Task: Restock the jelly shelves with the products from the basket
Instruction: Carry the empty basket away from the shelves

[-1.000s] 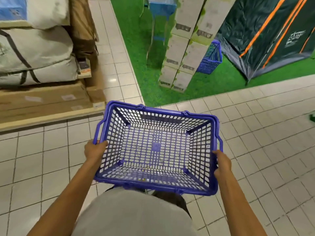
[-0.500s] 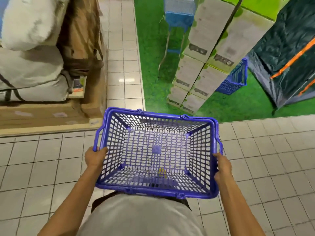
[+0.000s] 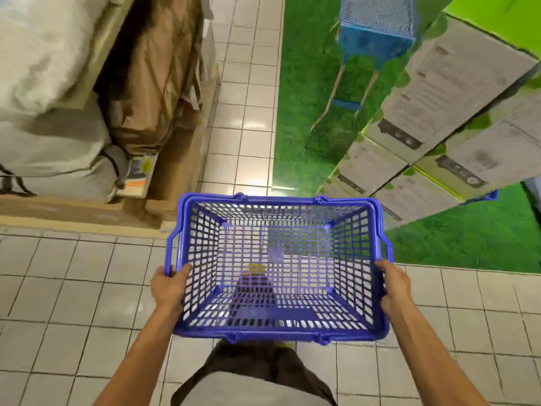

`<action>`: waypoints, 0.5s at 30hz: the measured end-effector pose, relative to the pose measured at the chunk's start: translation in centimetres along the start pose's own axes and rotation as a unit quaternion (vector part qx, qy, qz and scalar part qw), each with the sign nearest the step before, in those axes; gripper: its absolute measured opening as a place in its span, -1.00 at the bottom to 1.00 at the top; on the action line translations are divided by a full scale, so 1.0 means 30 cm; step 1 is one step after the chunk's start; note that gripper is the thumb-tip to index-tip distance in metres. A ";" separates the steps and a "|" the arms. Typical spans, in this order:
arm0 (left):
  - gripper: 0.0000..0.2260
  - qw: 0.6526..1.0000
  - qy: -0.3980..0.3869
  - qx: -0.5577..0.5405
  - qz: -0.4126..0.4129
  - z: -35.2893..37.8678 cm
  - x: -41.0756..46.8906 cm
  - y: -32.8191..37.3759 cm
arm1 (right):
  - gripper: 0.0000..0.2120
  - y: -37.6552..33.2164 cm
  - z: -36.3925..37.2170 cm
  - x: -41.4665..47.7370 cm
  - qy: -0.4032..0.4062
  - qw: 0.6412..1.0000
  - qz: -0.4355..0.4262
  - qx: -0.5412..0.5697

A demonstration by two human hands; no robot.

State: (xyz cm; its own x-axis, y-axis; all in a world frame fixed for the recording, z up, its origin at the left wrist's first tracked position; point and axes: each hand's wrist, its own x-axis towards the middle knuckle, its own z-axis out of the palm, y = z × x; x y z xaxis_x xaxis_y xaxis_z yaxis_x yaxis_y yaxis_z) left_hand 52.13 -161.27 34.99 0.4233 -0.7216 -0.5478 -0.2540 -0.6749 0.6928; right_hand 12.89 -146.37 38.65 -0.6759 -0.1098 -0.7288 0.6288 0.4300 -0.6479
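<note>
Head view. A person is holding the blue basket [image 3: 278, 199] out in front of the body. The left hand [image 3: 169, 288] is curling round its left rim and the right hand [image 3: 393, 288] is clamping the right rim. The basket is showing no products, only floor through the mesh.

Risks, as I judge them: nothing is aboard to restock, and no jelly shelves are showing. The basket's left corner could clip the pallet stack [image 3: 164, 142] if the person is passing close beside it.

Pale tiled floor [image 3: 73, 288] is running underfoot and glaring in places. Green turf [image 3: 301, 83] is lying ahead, carrying stacked cartons [image 3: 439, 112] and a blue wire stand [image 3: 377, 24]. Wrapped grey bundles [image 3: 44, 112] are sitting to the left.
</note>
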 end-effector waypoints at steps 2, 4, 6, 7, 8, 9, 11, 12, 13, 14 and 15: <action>-0.77 1.000 0.000 0.004 -0.014 0.096 0.108 0.039 | -0.87 -0.038 0.104 0.112 0.002 1.000 0.010 -0.010; -0.76 0.999 -0.010 0.012 -0.031 0.185 0.204 0.074 | -0.89 -0.059 0.197 0.215 0.004 0.999 0.019 -0.028; -0.75 0.999 -0.016 0.025 -0.042 0.293 0.315 0.093 | -0.88 -0.080 0.297 0.339 -0.003 0.998 0.036 -0.042; -0.75 0.998 -0.019 0.035 -0.047 0.352 0.378 0.097 | -0.86 -0.083 0.346 0.413 -0.004 0.998 0.045 -0.045; -0.77 0.998 -0.019 0.044 -0.052 0.402 0.426 0.102 | -0.84 -0.084 0.385 0.476 -0.001 0.997 0.051 -0.054; -0.81 0.997 -0.019 0.050 -0.054 0.446 0.465 0.104 | -0.83 -0.083 0.418 0.527 0.001 0.997 0.055 -0.062; -0.89 0.996 -0.019 0.051 -0.069 0.556 0.562 0.089 | -0.83 -0.073 0.483 0.659 0.006 0.995 0.063 -0.078; -0.88 0.996 -0.019 0.050 -0.077 0.613 0.612 0.072 | -0.84 -0.060 0.513 0.732 0.006 0.994 0.068 -0.085; -0.86 0.995 -0.022 0.050 -0.079 0.664 0.656 0.054 | -0.84 -0.048 0.541 0.797 0.005 0.993 0.072 -0.093; -0.86 0.995 -0.027 0.050 -0.084 0.706 0.690 0.036 | -0.85 -0.036 0.567 0.852 0.002 0.992 0.079 -0.102; -0.87 0.995 -0.035 0.051 -0.085 0.763 0.739 0.006 | -0.84 -0.013 0.599 0.924 -0.001 0.991 0.085 -0.105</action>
State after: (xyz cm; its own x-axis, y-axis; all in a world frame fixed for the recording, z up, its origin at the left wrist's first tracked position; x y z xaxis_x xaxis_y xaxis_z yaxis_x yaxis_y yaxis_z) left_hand 41.57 -180.94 12.24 0.4075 -0.6029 -0.6859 -0.2725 -0.7971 0.5388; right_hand 0.81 -165.68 14.73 -0.5654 -0.0213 -0.8245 0.6397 0.6197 -0.4547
